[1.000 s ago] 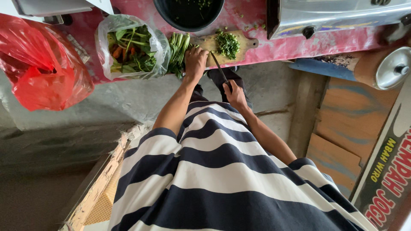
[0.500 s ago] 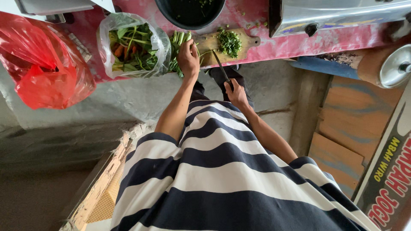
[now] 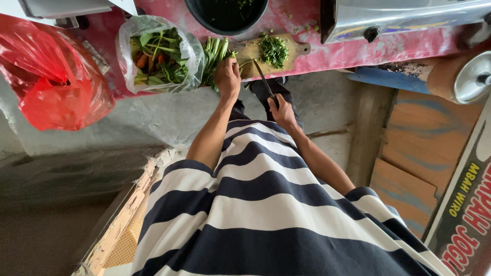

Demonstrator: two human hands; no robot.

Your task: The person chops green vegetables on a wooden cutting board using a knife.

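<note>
My left hand (image 3: 227,76) presses down on a bunch of green stalks (image 3: 214,53) at the left end of a wooden cutting board (image 3: 251,50). A dark-handled knife (image 3: 265,81) is gripped in my right hand (image 3: 281,112), its blade slanting up onto the board's near edge. On the right part of the board lies a heap of chopped greens (image 3: 274,50).
A clear bag of vegetables (image 3: 156,53) lies left of the board on the pink counter (image 3: 368,48). A red plastic bag (image 3: 48,71) hangs at far left. A black bowl (image 3: 225,14) sits behind the board, a steel appliance (image 3: 404,18) to its right, a metal lid (image 3: 471,76) at far right.
My left hand shifted left along the green stalks and then settled near the board's left end. The knife lifted a little off the board and stayed close to its edge.
</note>
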